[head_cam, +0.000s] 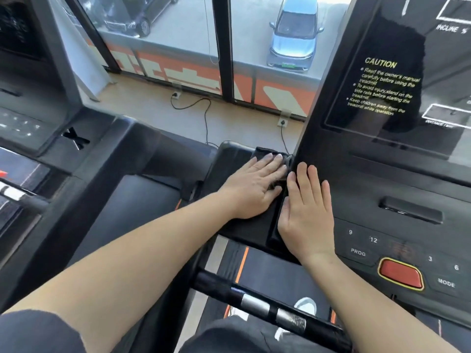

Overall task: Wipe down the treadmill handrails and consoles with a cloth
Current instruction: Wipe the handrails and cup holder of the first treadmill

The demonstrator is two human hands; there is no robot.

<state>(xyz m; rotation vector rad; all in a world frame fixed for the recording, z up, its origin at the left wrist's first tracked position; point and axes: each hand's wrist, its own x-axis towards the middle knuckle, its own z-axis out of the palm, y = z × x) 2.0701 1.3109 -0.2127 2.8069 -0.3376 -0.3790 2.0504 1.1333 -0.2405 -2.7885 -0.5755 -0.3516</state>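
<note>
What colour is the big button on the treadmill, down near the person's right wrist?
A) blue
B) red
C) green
B: the big rounded button on the black treadmill console is red with a yellow rim. It sits just below and to the right of the right hand.

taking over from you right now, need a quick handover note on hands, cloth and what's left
Left hand: flat, fingers straight, pressing the dark cloth onto the handrail pad beside the console.
Right hand: flat on the console's left edge, holding nothing.
Done: cannot tell which surfaces are already wiped.
Left: probably the console face and buttons, the front bar with silver grips, and the neighbouring treadmill.
</note>
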